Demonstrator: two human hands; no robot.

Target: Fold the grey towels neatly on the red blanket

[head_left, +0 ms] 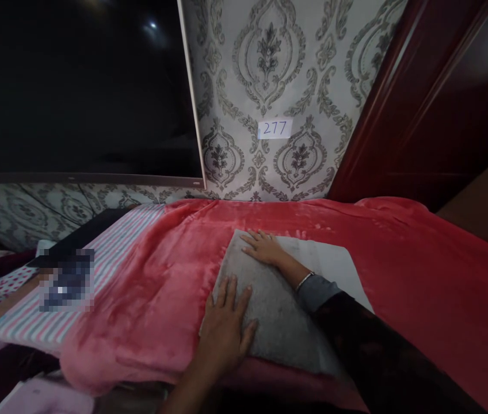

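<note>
A folded grey cloth (270,310) with a soft nap lies flat on a red plush blanket (420,276). Its right part is a paler, smoother grey (334,264). My left hand (225,322) rests palm down on the cloth's near left edge, fingers spread. Near the far left corner, my right hand (265,248) lies flat on the same cloth, its fingers stretched toward the left. A bracelet (304,280) circles my right wrist, and the dark sleeve hides part of the cloth's near right side. Whether the cloth is a towel or a garment I cannot tell.
To the left of the blanket lies a striped cloth (127,236) with a blurred-out dark item (67,282) on it. More fabrics sit at the lower left. Behind stand a large television (80,92), a patterned wall with a "277" label (275,129), and dark red wooden furniture (434,103).
</note>
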